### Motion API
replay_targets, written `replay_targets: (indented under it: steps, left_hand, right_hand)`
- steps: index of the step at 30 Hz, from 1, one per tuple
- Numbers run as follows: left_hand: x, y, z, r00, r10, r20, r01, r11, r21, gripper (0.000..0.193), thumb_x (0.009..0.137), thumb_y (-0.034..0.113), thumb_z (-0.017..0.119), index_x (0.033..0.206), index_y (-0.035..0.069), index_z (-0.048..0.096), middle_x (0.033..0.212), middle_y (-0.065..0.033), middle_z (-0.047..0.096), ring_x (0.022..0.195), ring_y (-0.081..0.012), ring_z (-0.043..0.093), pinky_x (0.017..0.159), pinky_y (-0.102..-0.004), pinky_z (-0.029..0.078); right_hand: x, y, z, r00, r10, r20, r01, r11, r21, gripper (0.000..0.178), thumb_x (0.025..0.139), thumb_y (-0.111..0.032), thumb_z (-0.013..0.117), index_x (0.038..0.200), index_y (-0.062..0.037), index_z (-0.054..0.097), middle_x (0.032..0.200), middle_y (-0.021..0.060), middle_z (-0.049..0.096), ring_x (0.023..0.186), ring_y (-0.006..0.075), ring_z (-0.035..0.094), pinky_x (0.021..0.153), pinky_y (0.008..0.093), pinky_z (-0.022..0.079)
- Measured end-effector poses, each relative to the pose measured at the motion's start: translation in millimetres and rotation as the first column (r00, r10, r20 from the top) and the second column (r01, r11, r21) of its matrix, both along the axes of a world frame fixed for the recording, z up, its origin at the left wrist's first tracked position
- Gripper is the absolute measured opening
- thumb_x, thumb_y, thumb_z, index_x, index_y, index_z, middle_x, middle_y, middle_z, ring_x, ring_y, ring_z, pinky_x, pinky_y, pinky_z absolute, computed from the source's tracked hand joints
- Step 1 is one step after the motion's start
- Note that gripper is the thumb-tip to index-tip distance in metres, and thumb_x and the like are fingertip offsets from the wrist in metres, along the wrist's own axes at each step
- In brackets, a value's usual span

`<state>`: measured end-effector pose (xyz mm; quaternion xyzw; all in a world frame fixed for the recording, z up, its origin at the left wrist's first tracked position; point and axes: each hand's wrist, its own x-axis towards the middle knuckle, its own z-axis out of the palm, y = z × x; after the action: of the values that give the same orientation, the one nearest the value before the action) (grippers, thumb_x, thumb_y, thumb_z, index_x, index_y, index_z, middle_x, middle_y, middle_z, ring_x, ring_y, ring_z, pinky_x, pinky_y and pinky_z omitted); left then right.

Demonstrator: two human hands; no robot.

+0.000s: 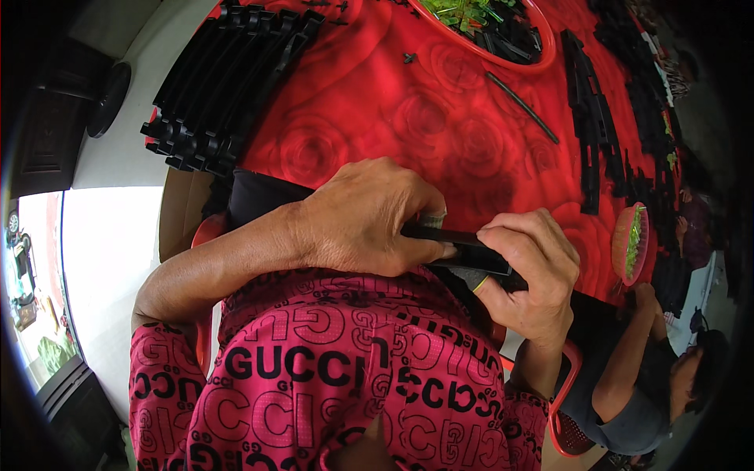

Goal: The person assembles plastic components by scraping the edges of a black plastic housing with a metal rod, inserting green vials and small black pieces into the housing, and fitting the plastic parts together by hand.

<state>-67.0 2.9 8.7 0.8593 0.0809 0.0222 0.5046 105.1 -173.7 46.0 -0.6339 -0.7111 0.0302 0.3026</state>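
My left hand (369,218) and my right hand (534,271) are close together over the near edge of the table, just above my lap. Both are closed on one black plastic piece (471,253), long and narrow, which runs between them. My left thumb presses along its near side while the fingers curl behind it. My right fingers lie over its other end, with the thumb underneath. Dark wrapping with a yellow edge shows near my right thumb. The fingers hide much of the piece, so its full shape cannot be made out.
A stack of long black plastic parts (228,86) stands at the table's far left. At the back, a red basin (547,47) holds green and black bits. A thin dark rod (522,107), black strips (589,118) and a small pink basket (646,243) are right, near another person (636,385).
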Motion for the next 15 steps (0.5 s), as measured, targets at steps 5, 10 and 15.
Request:
replay_targets:
  steps: [5,10,15]
  left_hand:
    - [1.0,-3.8,5.3,0.998,0.025,-0.051,-0.027,0.999,-0.043,0.028,0.086,0.030,0.083,0.085,0.004,0.071,0.067,-0.0118,0.064,0.061,-0.0295,0.064,0.058,-0.0419,0.046]
    - [-1.6,-8.3,3.5,0.999,-0.007,-0.053,0.008,1.000,0.023,0.031,0.088,0.033,0.082,0.087,0.004,0.071,0.068,-0.0139,0.066,0.064,-0.0344,0.066,0.060,-0.0445,0.048]
    - [-3.1,-7.9,-5.1,0.996,-0.047,-0.074,0.043,0.998,-0.043,0.033,0.092,0.034,0.079,0.095,0.002,0.070,0.073,-0.0163,0.068,0.067,-0.0366,0.067,0.065,-0.0475,0.050]
  right_hand:
    - [-1.7,-1.4,2.4,1.000,-0.023,0.008,0.023,1.000,-0.014,0.041,0.054,0.001,0.079,0.093,-0.0039,0.071,0.090,0.0068,0.066,0.072,0.0250,0.063,0.061,0.0372,0.051]
    - [-4.1,-5.3,0.2,1.000,-0.010,-0.009,0.010,1.000,0.006,0.044,0.051,-0.001,0.082,0.093,-0.0050,0.071,0.090,0.0065,0.067,0.072,0.0244,0.063,0.058,0.0370,0.050]
    - [-0.8,-5.4,-8.5,1.000,-0.006,-0.028,0.006,1.000,-0.016,0.044,0.052,0.000,0.083,0.094,-0.0050,0.072,0.089,0.0063,0.067,0.071,0.0237,0.064,0.058,0.0363,0.050]
